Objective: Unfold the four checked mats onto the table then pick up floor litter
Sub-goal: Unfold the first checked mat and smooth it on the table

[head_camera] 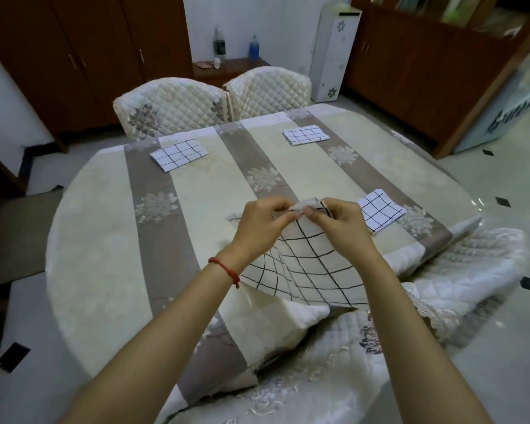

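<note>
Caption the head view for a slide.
Both hands pinch open one checked mat over the table; three folded mats wait.

The upper edge of the white black-checked cloth mat (306, 264) was hidden behind the left hand (262, 224) and the right hand (340, 223), so the grip itself could not be made out. A corner of the folded checked mat near the right (380, 211) was covered by the right hand. Both forearms were cut off by the bottom edge. The labels on the 2 distant plastic bottles (219, 44) were too small to be read.
</note>
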Demonstrator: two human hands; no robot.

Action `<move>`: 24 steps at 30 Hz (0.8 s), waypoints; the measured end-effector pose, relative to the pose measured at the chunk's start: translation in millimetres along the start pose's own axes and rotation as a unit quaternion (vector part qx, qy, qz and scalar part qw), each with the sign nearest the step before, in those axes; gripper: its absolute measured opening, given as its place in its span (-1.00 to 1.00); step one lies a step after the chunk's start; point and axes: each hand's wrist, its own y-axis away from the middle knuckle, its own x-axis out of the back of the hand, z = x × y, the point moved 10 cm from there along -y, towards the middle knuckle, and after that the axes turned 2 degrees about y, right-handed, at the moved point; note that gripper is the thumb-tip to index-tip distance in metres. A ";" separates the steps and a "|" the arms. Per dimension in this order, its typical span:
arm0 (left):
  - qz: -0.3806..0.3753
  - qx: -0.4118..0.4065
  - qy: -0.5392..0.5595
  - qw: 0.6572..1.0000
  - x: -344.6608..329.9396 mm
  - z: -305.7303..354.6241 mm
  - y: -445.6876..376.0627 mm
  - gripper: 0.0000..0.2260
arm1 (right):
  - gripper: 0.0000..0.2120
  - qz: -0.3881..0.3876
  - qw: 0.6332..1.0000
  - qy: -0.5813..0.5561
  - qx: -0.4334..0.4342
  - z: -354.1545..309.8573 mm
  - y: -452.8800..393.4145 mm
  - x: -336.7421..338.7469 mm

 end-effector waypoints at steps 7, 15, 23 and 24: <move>0.005 0.083 0.088 0.993 2.2 -10.7 0.5 -0.84 | -0.79 0.065 0.997 -0.025 0.023 -7.4 8.2 24.7; 0.061 0.173 0.122 0.975 18.9 -38.6 3.2 -0.78 | -0.93 0.091 0.994 -0.004 0.056 -9.0 12.8 26.1; 0.187 0.220 0.094 0.953 97.9 -101.7 -3.7 -0.76 | -0.93 0.125 0.987 0.074 0.071 -4.9 -6.9 45.4; 0.196 0.222 0.091 0.951 109.3 -108.3 -5.3 -0.77 | -0.93 0.125 0.987 0.073 0.062 -3.6 -11.7 46.9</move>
